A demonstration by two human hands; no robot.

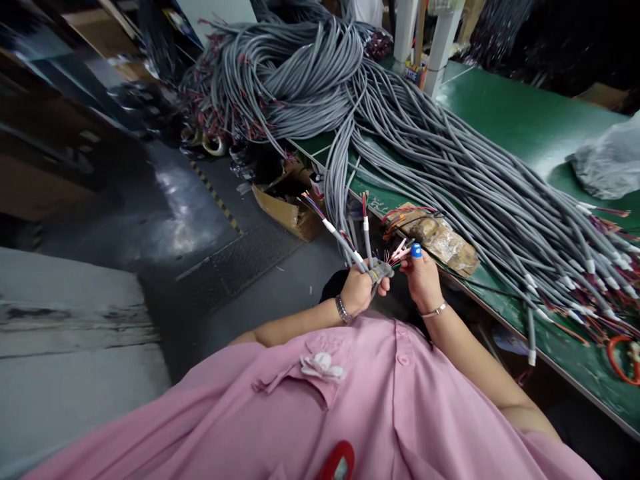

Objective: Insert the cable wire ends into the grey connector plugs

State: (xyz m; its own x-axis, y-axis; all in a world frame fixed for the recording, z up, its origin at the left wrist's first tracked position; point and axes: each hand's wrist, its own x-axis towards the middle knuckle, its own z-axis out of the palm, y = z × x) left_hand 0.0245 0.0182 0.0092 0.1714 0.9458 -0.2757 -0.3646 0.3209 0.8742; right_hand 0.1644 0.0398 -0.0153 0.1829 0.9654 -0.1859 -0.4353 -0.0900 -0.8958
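Observation:
My left hand [359,290] is closed around several grey cables [367,237], whose stripped ends fan out above it. A grey covering wraps its fingertips. Thin coloured wires [389,258] stick out of the grip toward the other hand. My right hand [423,281] is beside it, thumb and finger pinched, with a blue finger cot [416,250] on one digit. At those fingertips is a small pink clip [400,251], close to the coloured wires. Whether the clip bites on a wire is too small to tell.
A large heap of grey cables [300,80] covers much of the green table [520,100]. A taped brown block [440,243] lies at the table's edge. Below stands an open cardboard box [285,207]. A clear plastic bag [607,160] and orange-handled tool [620,363] are at right.

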